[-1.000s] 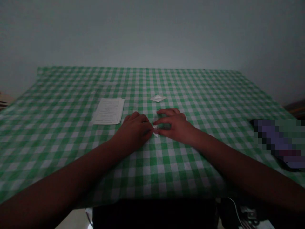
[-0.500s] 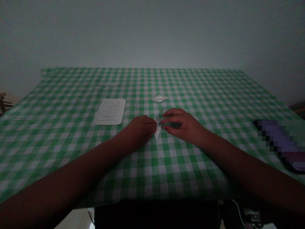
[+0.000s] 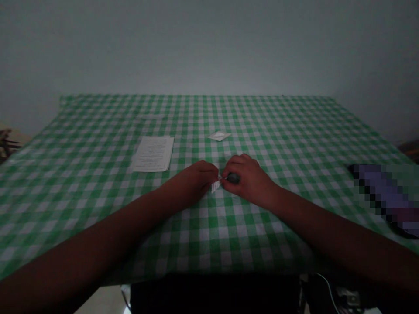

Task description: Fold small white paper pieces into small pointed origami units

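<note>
A small folded piece of printed paper (image 3: 215, 186) is low over the tablecloth between my hands. My left hand (image 3: 199, 181) is closed on its left side, with the fingertips bunched together. From the other side my right hand (image 3: 248, 176) pinches the paper between thumb and fingers, a dark gap showing inside the curl. The fingers hide most of the paper, so its full shape cannot be made out. Beyond the hands lies a flat, diamond-shaped folded paper (image 3: 219, 136).
A stack of printed sheets (image 3: 152, 153) lies to the left of my hands. At the right edge rests a dark, pixelated flat object (image 3: 386, 196). A green and white checked cloth (image 3: 278, 131) covers the table, which reaches back to a plain wall (image 3: 209, 48).
My right hand has closed from spread fingers into a pinch on the small folded paper. The left hand has shifted slightly right. The sheets and the diamond-shaped paper stay in place.
</note>
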Demonstrator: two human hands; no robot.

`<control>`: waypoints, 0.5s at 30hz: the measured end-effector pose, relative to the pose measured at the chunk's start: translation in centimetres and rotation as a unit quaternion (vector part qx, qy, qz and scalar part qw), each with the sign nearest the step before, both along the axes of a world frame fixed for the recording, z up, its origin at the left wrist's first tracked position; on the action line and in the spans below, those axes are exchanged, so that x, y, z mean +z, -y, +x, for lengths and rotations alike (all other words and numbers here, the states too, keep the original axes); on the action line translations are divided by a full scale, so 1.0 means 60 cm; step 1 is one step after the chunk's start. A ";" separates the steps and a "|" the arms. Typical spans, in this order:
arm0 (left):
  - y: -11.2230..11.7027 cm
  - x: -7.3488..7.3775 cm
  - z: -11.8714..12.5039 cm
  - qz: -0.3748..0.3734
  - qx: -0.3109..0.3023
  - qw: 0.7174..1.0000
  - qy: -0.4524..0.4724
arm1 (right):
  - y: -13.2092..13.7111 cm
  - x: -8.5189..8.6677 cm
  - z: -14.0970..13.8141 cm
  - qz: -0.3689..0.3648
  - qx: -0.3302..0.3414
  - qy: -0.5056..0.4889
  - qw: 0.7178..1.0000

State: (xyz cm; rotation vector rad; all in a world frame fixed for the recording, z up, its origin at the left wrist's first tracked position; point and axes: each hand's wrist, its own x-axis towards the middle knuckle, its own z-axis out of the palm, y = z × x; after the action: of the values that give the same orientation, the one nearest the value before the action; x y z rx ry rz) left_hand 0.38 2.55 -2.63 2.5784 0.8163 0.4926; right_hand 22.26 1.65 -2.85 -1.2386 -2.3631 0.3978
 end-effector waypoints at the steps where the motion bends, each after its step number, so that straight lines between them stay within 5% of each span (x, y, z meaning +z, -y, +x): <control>1: 0.000 0.000 0.000 0.001 0.002 1.000 -0.002 | -0.002 -0.001 0.003 -0.002 -0.004 0.000 1.000; 8: 0.003 0.004 0.002 -0.001 0.004 1.000 -0.009 | -0.018 -0.003 0.022 0.014 -0.041 0.010 0.999; 15: 0.006 0.014 0.006 0.061 0.070 0.995 -0.042 | 0.014 0.025 0.010 0.025 0.085 0.094 0.992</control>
State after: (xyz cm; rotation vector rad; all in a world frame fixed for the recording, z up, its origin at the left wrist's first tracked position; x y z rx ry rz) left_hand 0.73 2.19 -1.80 2.6804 1.0301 0.4918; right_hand 22.85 0.83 -1.36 -1.0996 -2.6328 0.2818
